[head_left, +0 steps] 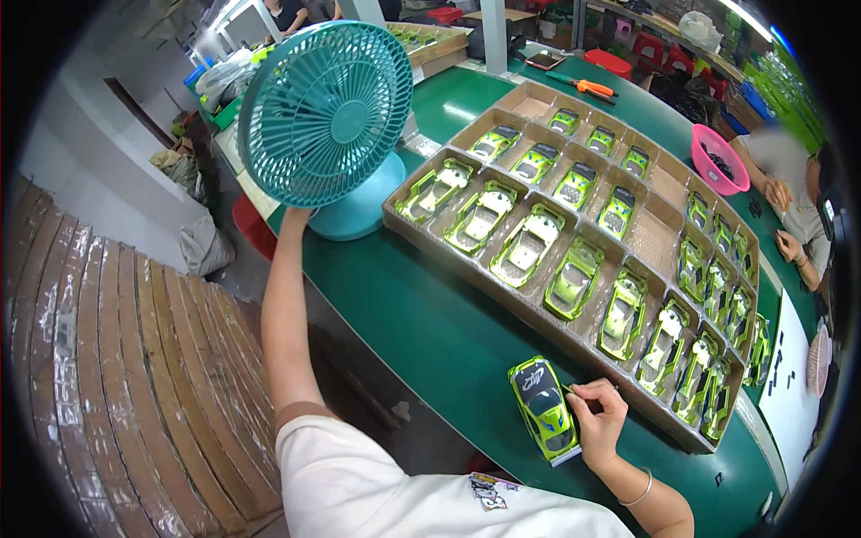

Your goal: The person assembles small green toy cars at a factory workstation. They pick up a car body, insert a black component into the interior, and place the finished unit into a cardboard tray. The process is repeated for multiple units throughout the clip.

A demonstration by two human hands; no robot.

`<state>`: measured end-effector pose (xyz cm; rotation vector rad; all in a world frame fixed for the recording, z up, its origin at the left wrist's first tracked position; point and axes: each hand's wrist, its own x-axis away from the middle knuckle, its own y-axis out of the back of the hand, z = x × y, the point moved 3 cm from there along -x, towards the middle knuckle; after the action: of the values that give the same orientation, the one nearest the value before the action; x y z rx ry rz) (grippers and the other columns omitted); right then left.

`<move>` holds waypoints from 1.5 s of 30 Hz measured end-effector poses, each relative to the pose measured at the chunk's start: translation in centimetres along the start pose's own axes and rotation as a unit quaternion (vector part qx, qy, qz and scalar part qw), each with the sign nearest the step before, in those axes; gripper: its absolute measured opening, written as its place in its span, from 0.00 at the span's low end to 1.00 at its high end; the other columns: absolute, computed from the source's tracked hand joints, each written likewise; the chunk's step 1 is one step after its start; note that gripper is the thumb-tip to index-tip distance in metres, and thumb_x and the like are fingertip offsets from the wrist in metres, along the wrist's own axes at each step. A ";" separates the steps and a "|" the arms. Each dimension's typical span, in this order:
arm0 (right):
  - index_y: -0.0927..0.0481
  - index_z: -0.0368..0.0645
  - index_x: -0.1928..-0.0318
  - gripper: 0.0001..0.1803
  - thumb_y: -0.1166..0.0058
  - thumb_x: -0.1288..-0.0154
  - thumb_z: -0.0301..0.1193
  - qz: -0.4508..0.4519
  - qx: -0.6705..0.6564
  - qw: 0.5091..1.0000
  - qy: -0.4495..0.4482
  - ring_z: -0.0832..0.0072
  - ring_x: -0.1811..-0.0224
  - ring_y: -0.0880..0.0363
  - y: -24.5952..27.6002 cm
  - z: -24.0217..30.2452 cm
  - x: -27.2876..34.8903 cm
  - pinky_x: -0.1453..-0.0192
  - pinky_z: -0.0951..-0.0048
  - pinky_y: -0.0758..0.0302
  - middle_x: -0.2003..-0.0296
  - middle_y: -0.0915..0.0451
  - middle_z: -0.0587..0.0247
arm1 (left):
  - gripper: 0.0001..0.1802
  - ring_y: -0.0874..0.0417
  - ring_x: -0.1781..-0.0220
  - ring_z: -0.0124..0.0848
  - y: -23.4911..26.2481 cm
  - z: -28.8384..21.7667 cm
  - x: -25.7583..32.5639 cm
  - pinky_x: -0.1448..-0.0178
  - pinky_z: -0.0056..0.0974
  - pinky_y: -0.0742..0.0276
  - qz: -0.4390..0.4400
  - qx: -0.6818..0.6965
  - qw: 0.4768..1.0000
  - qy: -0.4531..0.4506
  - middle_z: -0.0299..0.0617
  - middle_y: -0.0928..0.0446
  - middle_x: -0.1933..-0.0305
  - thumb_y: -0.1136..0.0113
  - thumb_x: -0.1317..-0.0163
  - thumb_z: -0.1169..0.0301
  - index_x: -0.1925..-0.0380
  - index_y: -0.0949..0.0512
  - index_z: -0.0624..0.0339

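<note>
On the green table in front of me lies a lime-green toy car body (pixel 543 408) with dark windows and a pale strip at its near end. My right hand (pixel 599 420) is at its right side, thumb and forefinger pinched together by the car's edge; a tiny dark bit shows at the fingertips, too small to name. My left arm reaches far forward to a teal desk fan (pixel 327 117). There my left hand (pixel 296 217) is mostly hidden behind the fan's cage, near its stand, and its fingers do not show.
A large divided cardboard tray (pixel 574 336) holds several green car shells beyond my right hand. Orange-handled pliers (pixel 595 88) lie at the far edge. A pink basket (pixel 720 160) of dark parts stands near another person (pixel 794 193) at right. Stacked cardboard (pixel 134 377) fills the left.
</note>
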<state>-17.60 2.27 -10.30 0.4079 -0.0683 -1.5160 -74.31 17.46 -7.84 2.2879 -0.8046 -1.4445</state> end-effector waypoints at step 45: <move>0.20 0.41 0.71 0.07 0.37 0.54 0.23 0.221 -0.135 0.948 0.183 0.71 0.61 0.22 7.6 2.2 -2.7 0.51 0.68 0.28 0.68 0.20 0.63 | 0.39 0.27 0.49 0.42 -10.4 -23.1 12.4 0.45 0.39 0.33 0.025 0.220 0.884 0.413 0.54 0.30 0.48 0.40 0.54 0.67 0.42 0.43 0.71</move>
<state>-11.15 4.40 -5.39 0.4134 0.3194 -0.9716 -46.42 17.41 -12.21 2.7996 -0.9321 -0.1489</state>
